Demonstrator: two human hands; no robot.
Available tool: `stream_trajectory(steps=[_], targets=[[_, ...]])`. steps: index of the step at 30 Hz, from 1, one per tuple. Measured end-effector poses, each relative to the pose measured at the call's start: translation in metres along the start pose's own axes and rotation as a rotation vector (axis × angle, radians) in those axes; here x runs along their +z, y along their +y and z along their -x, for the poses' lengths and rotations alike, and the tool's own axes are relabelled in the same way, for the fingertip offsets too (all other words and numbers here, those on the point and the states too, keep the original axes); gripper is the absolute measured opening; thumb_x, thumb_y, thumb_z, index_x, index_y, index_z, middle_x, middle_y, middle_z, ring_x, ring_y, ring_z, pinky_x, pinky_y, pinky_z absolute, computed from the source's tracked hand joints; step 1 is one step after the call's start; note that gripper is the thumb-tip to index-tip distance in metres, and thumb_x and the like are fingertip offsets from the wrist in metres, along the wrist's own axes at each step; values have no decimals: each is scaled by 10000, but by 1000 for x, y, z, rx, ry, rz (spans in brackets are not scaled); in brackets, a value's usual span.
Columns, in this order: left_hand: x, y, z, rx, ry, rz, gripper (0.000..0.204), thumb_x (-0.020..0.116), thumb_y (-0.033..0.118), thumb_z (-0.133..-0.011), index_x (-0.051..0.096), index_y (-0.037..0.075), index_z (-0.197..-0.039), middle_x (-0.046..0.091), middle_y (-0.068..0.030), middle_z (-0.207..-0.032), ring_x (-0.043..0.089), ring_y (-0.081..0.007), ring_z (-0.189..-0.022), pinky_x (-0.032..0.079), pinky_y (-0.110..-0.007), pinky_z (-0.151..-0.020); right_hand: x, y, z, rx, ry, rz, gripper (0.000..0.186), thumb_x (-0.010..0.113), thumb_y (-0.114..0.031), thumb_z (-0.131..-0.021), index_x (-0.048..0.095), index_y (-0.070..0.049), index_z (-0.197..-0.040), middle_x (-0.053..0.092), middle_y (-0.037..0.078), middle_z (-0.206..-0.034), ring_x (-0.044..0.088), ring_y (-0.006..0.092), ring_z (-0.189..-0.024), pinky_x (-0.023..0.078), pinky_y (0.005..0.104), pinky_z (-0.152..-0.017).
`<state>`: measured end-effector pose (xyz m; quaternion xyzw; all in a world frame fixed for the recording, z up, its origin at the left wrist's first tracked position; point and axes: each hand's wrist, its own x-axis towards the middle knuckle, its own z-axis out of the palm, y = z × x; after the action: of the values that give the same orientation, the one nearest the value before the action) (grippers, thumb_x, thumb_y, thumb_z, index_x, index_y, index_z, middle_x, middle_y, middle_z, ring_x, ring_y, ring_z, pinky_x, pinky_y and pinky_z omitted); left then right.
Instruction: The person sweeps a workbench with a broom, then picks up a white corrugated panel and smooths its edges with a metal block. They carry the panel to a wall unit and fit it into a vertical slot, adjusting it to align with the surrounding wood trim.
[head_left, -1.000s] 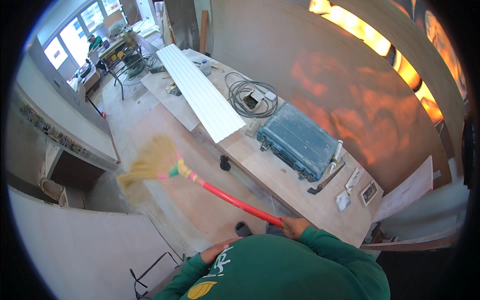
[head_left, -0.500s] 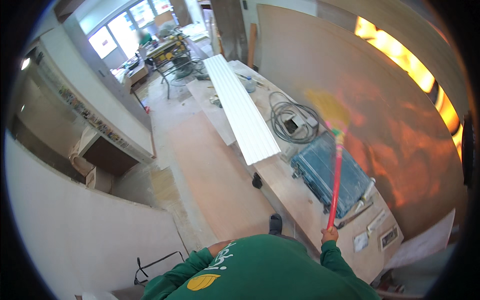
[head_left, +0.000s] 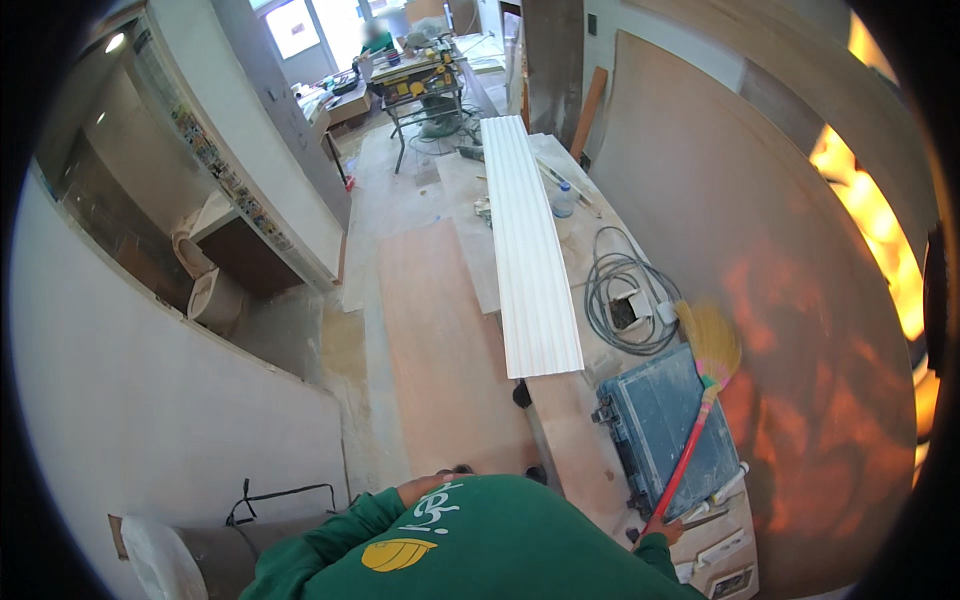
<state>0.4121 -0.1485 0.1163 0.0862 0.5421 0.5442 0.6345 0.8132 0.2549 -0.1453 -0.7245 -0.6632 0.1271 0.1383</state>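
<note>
My right hand (head_left: 660, 530) is closed round the red handle of a broom (head_left: 682, 455). The handle slants across a dusty blue tool case (head_left: 650, 410), and the straw bristles are past its far right corner, close to the brown board wall. Whether the broom rests on the case is unclear. At my waist, my left hand (head_left: 425, 487) lies against the front of my green shirt; its fingers are mostly hidden. A white ribbed panel (head_left: 530, 250) lies lengthwise on the wooden bench (head_left: 585, 440), beyond the case.
A coiled grey cable (head_left: 600, 300) and a blue-capped bottle (head_left: 563, 200) sit right of the panel. Small switch plates (head_left: 722, 547) lie by my right hand. A thin wooden sheet (head_left: 430, 330) covers the floor. Far off, a person (head_left: 378, 40) is behind a table saw (head_left: 425, 85).
The view has turned to the left, so the bench things appear farther right. The broom's bristle end has come down and right, nearer the blue case. My left hand stays at my waist.
</note>
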Motion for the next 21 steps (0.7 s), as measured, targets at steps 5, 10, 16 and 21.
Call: stream_trajectory(steps=[5, 10, 16, 21], targets=[[-30, 26, -17, 38, -83, -49, 572, 442, 377, -1037, 408, -4, -1462, 465, -127, -1469, 436, -206, -1338, 312, -336, -1139, -29, -170, -52, 122, -293, -702, 445, 663, -403, -925, 539, -79, -646, 419, 7, -472, 445, 152, -468, 354, 332, -423], [-82, 43, -28, 82, -148, -68, 577, 444, 386, -1035, 413, -5, -1460, 472, -128, -1463, 440, -204, -1333, 314, -333, -1137, 20, -398, -57, -390, -786, -741, 523, 690, -240, -878, 530, -39, -1334, 638, 110, -926, 595, 192, -741, 506, 334, -616], [-199, 55, -16, 107, -84, -29, 584, 446, 395, -1033, 419, -5, -1457, 480, -129, -1455, 445, -203, -1328, 318, -330, -1134, 93, -546, -42, -522, -852, -19, 729, 505, -605, -925, 580, 8, -1312, 622, 232, -1258, 591, 347, -1155, 441, 421, -991], [-284, 77, 39, 48, 183, 99, 536, 448, 399, -1031, 516, 7, -1391, 573, -110, -1357, 528, -196, -1236, 376, -321, -1083, 79, -568, 0, -249, -648, -20, 758, 499, -631, -917, 610, 41, -1251, 652, 234, -1206, 612, 359, -1114, 442, 431, -982]])
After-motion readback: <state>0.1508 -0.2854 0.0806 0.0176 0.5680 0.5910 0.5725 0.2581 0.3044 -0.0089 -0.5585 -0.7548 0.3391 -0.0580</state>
